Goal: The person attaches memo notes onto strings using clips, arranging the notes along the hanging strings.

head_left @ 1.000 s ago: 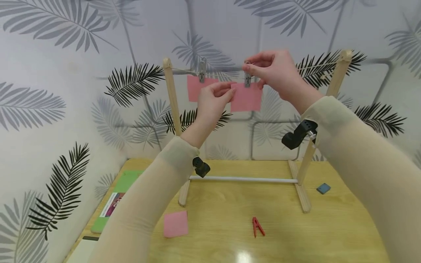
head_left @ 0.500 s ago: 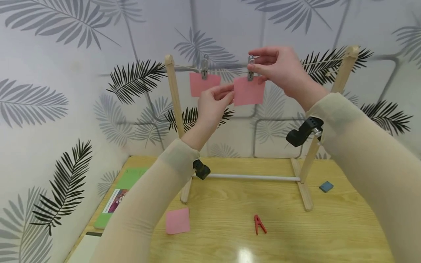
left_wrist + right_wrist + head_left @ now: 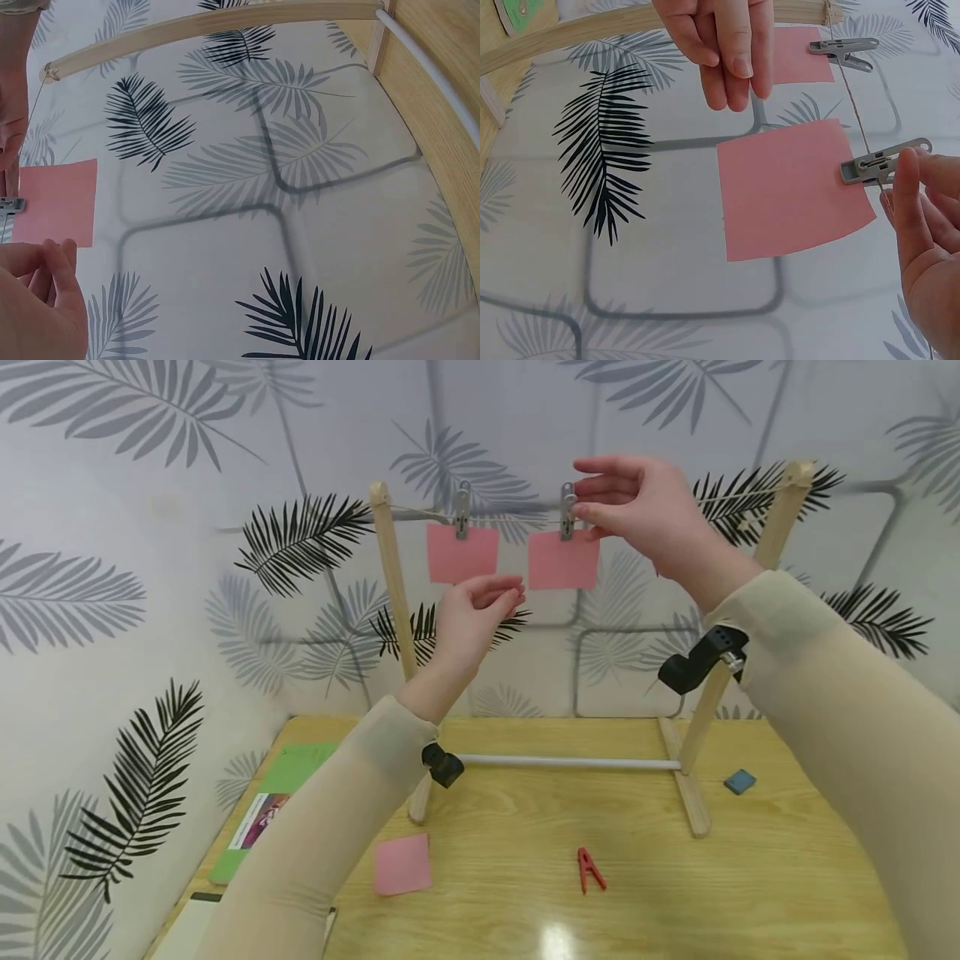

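Observation:
Two pink paper squares hang side by side from a string [image 3: 853,103], each under a grey clothespin. My right hand [image 3: 648,514] is at the right-hand clothespin [image 3: 870,166], thumb and fingers apart; its thumb tip overlaps the clip's handle end in the right wrist view. That clothespin bites the top edge of the right paper square [image 3: 562,564]. Below and between the squares, my left hand [image 3: 472,618] stays bent with nothing in it, clear of the paper. The left paper square [image 3: 462,558] hangs from the other clothespin [image 3: 462,510].
A wooden stand [image 3: 393,585] carries the string above the table [image 3: 510,827], with a white rod [image 3: 562,762] low across it. On the table lie another pink square [image 3: 402,864], a red clothespin [image 3: 589,870], a small blue block [image 3: 740,782] and a green book [image 3: 300,764].
My left hand has let go of the right paper square and dropped down and slightly left. The right fingers have spread and eased off the clothespin, which stays on the string with the paper.

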{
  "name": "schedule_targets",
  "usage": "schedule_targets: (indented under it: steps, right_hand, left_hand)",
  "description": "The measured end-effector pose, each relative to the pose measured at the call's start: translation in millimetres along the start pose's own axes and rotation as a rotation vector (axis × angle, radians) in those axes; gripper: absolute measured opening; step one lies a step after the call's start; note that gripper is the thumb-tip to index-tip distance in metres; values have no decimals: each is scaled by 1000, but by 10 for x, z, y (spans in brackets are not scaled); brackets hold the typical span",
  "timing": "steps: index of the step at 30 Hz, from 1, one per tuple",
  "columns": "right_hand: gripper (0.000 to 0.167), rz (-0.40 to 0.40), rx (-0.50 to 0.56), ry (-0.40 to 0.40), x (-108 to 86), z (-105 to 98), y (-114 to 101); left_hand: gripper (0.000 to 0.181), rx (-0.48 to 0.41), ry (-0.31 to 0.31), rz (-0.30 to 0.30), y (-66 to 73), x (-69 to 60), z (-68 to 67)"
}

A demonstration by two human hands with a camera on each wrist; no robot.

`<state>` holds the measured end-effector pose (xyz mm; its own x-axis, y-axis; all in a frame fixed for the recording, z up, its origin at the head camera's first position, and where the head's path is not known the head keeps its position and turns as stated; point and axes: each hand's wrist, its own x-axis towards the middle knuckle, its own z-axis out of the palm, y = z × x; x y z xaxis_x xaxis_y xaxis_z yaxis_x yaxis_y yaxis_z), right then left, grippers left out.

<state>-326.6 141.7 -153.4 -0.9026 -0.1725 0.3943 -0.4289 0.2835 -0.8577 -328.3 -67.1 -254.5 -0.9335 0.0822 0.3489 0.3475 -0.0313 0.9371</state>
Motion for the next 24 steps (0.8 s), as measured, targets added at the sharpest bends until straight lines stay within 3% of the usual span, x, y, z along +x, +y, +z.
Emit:
schedule_targets:
  steps: [9,19,24]
  right_hand:
    - [57,-39,47,15,-62,-110,-3]
    - [60,-138,353,44,-236,-370,77]
    - [59,-116,409,74,-353,-475,170]
  left_hand:
    - [24,25,-18,-11,-13,-68,-92]
    - [27,1,-54,-29,-30,-131,-186]
    - [28,18,-61,-36,-64,-172,-227]
